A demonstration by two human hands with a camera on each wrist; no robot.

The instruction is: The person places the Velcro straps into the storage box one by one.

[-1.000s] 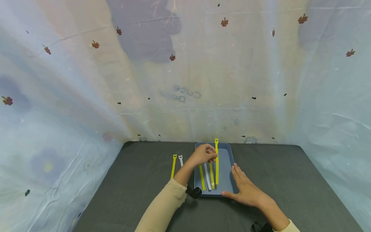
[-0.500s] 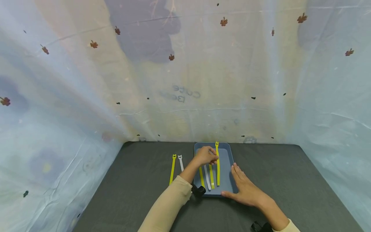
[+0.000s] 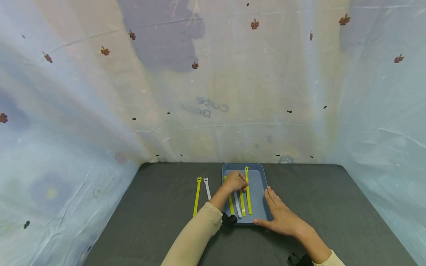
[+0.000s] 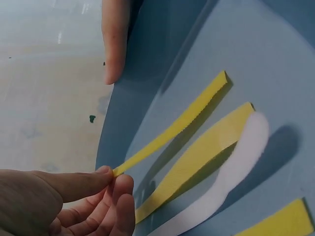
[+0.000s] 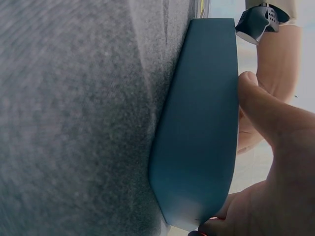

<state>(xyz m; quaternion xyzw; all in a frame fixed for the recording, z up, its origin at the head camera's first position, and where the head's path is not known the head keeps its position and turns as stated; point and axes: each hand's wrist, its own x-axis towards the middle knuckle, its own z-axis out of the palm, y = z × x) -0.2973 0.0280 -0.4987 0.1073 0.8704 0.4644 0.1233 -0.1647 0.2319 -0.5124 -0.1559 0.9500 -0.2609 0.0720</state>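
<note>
My left hand (image 3: 235,181) pinches a yellow hook-and-loop cable tie (image 3: 249,203) between thumb and fingers over the blue-grey tray (image 3: 260,192). In the left wrist view this tie (image 4: 182,123) slants up from the fingertips, its free end above the tray floor. Beside it in the tray lie a second yellow tie (image 4: 197,164), a white tie (image 4: 251,145) and another yellow tie (image 4: 280,221). My right hand (image 3: 283,218) rests against the tray's near right corner, fingers extended along the right side, thumb on the near rim. The right wrist view shows the tray's outer wall (image 5: 197,113).
Left of the tray, a yellow tie (image 3: 197,195) and a white tie (image 3: 207,187) lie on the dark grey tabletop (image 3: 163,207), partly behind my left forearm. A patterned curtain (image 3: 233,92) hangs behind the table and along its sides.
The left hand has lowered the pinched yellow tie toward the tray floor and drawn it slightly nearer; its slotted head now lies inside the tray's far rim. The right hand stays put.
</note>
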